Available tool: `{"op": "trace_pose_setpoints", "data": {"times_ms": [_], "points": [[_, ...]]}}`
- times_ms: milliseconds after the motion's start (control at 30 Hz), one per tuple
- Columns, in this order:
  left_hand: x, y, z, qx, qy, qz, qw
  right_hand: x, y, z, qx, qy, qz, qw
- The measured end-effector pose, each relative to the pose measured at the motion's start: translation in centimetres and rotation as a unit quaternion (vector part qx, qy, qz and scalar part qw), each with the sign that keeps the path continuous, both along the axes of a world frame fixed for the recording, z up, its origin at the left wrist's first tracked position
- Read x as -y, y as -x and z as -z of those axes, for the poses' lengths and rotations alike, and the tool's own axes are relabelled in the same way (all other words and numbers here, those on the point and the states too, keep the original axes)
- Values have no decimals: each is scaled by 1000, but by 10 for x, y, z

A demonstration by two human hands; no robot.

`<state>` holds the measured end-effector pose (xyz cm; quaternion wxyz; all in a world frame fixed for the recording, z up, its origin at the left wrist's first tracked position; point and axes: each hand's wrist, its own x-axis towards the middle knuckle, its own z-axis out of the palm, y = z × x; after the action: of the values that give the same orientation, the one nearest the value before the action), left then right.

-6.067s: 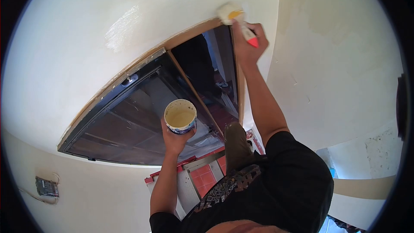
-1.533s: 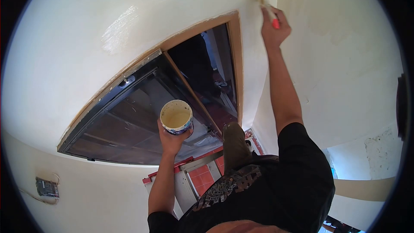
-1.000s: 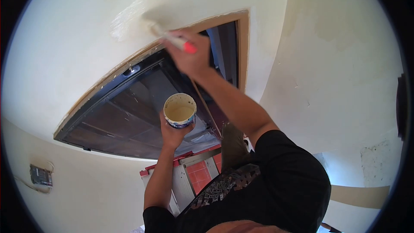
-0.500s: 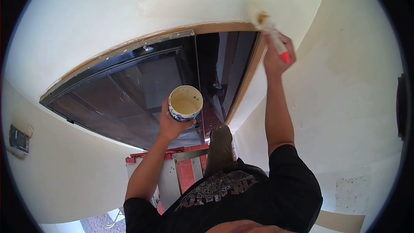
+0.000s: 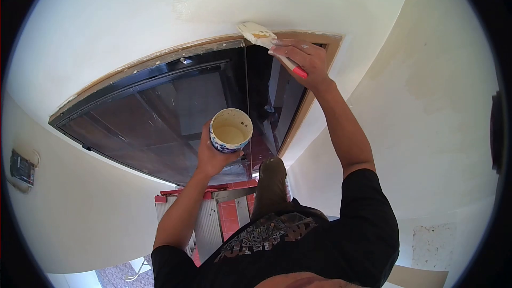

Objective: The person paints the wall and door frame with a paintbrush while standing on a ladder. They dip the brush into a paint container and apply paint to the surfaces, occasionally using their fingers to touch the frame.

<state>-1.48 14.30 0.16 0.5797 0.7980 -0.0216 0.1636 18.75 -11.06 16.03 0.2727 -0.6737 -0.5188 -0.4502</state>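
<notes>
A paintbrush [image 5: 260,35] with a pale handle and red tip is gripped by my right hand [image 5: 306,58]. Its cream-coated bristles lie against the pale wall [image 5: 213,8], right along the top edge of the wooden door frame [image 5: 312,37]. Lower down, my left hand [image 5: 213,154] is wrapped round a paint tub [image 5: 231,129], held upright in front of the dark door. Pale cream paint shows inside the tub, and its outside is streaked with blue and white. Wet, shiny strokes mark the wall above the frame.
A dark glazed door [image 5: 160,101] stands below the frame, with a dark opening beside it. Beneath me are a metal ladder [image 5: 205,224] with red parts and a red tiled floor [image 5: 229,216]. An electrical box [image 5: 23,169] with loose cable sits on the left wall.
My right hand has swept the paintbrush leftward along the top of the door frame, from near its right corner towards the middle. The tub in my left hand has barely moved.
</notes>
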Motion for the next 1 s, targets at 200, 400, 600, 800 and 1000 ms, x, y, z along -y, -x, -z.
{"op": "trace_pose_setpoints", "data": {"times_ms": [200,400,600,800,1000], "points": [[3,2,-6,-7,6,-6,1000,13,-5,3,-15,21,42,999],[3,1,-4,-2,11,-6,1000,31,-5,2,-3,24,68,997],[0,1,-1,3,11,-1,1000,57,-5,3,-4,30,126,992],[3,3,-8,-3,18,0,1000,84,2,3,-13,17,160,987],[5,2,-10,8,10,-4,1000,60,21,3,-10,-87,90,992]]}}
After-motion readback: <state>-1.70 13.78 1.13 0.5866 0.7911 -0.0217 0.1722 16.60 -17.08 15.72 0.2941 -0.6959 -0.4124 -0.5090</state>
